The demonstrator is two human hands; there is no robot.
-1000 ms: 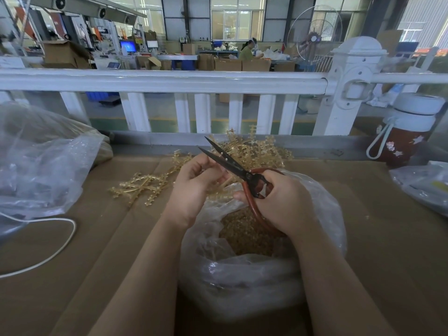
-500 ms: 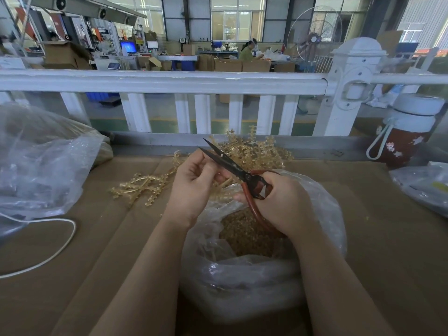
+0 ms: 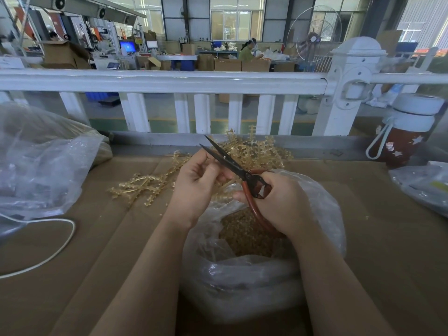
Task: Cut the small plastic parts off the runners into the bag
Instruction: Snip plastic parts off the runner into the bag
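**Snipping gold parts over the open bag**

Right hand (image 3: 278, 204): fingers curled through the red loop handles of black-bladed scissors (image 3: 232, 166), blades parted in a narrow V and pointing up and away to the left. Left hand (image 3: 196, 187): fingers curled in, pinching a gold plastic runner (image 3: 224, 184) just beside the blades, most of it hidden behind the fingers. Directly beneath both hands: a clear plastic bag (image 3: 254, 282), mouth open, partly filled with small gold cut parts (image 3: 244, 238). Behind the hands, near the white railing (image 3: 160, 81): a loose heap of uncut gold runners (image 3: 257, 151); further runners (image 3: 143, 185) lying flat on the brown cardboard surface (image 3: 72, 275) to the left. Far left: a large crumpled clear bag (image 3: 41, 166) and a white cable (image 3: 48, 258). Far right: a red bottle with a white lid (image 3: 407, 132).
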